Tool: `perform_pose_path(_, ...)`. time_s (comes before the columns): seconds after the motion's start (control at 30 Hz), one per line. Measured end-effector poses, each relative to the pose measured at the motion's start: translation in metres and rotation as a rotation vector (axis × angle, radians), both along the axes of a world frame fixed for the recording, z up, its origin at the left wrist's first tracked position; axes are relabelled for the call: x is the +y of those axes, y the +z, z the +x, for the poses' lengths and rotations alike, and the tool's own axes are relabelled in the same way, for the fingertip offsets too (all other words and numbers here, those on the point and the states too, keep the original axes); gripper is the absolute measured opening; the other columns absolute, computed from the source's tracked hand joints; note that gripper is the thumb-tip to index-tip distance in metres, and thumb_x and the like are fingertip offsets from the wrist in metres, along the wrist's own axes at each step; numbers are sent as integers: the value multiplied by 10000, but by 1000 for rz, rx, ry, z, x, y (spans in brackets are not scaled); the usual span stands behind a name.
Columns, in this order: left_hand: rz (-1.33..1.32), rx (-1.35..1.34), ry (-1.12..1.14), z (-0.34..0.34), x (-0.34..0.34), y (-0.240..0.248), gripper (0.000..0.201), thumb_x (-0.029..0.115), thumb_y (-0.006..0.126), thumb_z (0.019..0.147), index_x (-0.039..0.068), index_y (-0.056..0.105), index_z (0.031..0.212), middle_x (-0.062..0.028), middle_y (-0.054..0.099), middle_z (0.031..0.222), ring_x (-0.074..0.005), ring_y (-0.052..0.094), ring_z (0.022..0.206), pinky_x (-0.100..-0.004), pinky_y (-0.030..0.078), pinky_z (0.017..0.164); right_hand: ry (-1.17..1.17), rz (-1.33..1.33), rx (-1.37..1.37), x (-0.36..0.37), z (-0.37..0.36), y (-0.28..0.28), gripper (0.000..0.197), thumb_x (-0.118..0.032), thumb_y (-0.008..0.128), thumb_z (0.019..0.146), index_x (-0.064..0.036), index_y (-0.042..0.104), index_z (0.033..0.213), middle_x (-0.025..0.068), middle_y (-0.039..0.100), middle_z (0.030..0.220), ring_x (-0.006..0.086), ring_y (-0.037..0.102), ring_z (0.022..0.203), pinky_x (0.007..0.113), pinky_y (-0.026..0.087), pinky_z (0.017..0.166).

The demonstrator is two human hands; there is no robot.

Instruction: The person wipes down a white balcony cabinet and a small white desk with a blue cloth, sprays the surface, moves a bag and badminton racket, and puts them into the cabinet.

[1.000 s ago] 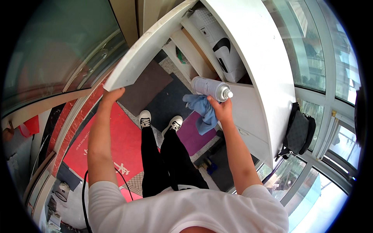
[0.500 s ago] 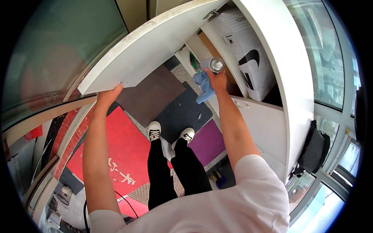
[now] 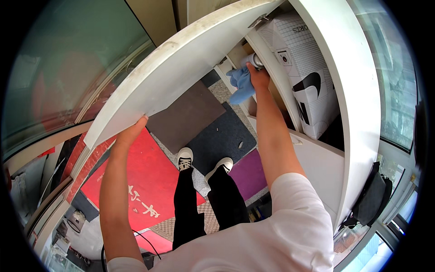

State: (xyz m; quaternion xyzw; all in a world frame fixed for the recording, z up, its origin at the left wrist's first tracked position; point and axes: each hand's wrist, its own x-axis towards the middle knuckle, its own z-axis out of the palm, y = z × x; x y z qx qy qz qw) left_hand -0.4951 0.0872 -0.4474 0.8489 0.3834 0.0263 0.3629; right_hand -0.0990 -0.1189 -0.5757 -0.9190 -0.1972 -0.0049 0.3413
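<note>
A white cabinet door point(image 3: 181, 68) stands swung out to the left, and my left hand point(image 3: 132, 131) is closed round its lower free edge, the thumb on the inner face. Inside the white cabinet point(image 3: 358, 99), my right hand point(image 3: 259, 79) is closed on a silver-topped can point(image 3: 254, 60) at the lower shelf space. A light blue cloth point(image 3: 243, 86) is bunched in the same hand and hangs down beside the can. The can's lower part is hidden by the cloth, the fingers and the shelf edge.
A large white printed shoe box point(image 3: 299, 68) fills the upper shelf. Below is a white drawer front point(image 3: 312, 163). Red point(image 3: 136, 181), brown point(image 3: 186, 115) and dark grey point(image 3: 222, 136) mats cover the floor under my feet. A black bag point(image 3: 369, 197) hangs at the right.
My right hand has moved the can and cloth farther into the cabinet. My left hand stays on the door, which sits lower in view, and the view has shifted slightly.
</note>
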Motion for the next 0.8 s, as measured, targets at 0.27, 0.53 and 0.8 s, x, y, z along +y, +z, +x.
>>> perform_pose_path(0.27,-24,11,69,-7,-17,-12,358,237,607,735,37,613,1032,-154,619,1031,-316,560,984,-391,427,862,40,-123,122,-5,6,-5,883,-573,638,707,23,382,1306,259,394,1331,374,384,1235,358,296,1035)
perform_pose_path(0.53,-117,-43,179,-1,-39,-7,331,173,609,718,18,602,1011,-151,618,985,-303,557,965,-381,417,866,-157,746,1326,-56,-107,66,525,-200,687,775,13,480,1209,121,583,1082,217,551,1009,358,455,871)
perform_pose_path(0.8,-178,-37,236,-8,-31,-23,329,191,567,715,45,616,1006,-166,633,986,-315,591,955,-371,464,813,417,532,39,0,-109,339,524,-2,559,760,-7,418,1265,144,534,1188,241,536,1079,360,424,931)
